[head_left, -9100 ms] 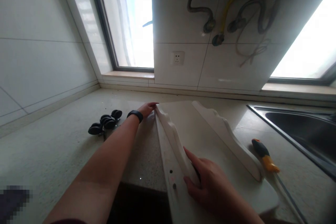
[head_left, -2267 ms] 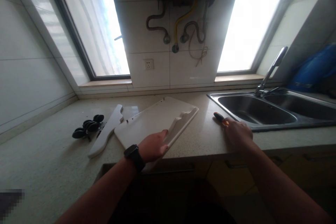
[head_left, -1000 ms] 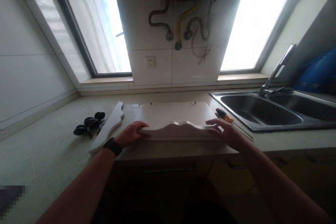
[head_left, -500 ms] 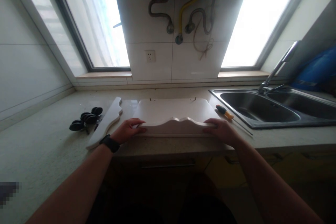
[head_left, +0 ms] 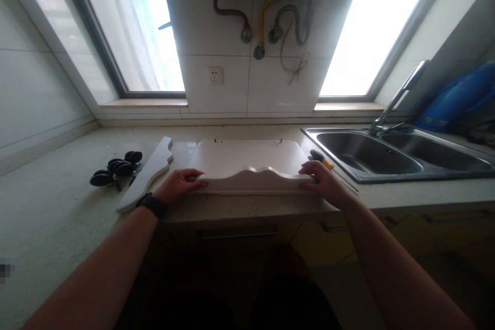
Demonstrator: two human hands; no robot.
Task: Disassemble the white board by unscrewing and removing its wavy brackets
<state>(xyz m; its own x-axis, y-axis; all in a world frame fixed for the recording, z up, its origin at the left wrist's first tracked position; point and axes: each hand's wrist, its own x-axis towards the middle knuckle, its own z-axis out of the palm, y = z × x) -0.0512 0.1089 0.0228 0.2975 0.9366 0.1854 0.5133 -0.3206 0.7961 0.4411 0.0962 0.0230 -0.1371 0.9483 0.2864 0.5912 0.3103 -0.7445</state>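
A white wavy-topped panel [head_left: 253, 181] stands upright along the front edge of a flat white board [head_left: 247, 153] on the counter. At the panel's left end my left hand [head_left: 181, 184] grips it, thumb in front and fingers behind. My right hand [head_left: 317, 181] holds the right end, its index finger raised a little. Two small metal pins show at the board's far edge. Left of the board lies a second white wavy panel [head_left: 149, 172], close to my left wrist. A screwdriver [head_left: 322, 159] with a black and yellow handle lies beyond my right hand, partly hidden by it.
Several black caster wheels [head_left: 118, 166] lie on the counter [head_left: 69, 201] at the left. A double steel sink [head_left: 367, 157] with a faucet [head_left: 398, 98] is at the right, a blue object [head_left: 452, 100] behind it. Drawer handles [head_left: 237, 232] run below the counter's front edge.
The camera view has shifted slightly, so the scene sits a little further left and up. My right index finger has lifted somewhat. Both hands stay on the panel's ends.
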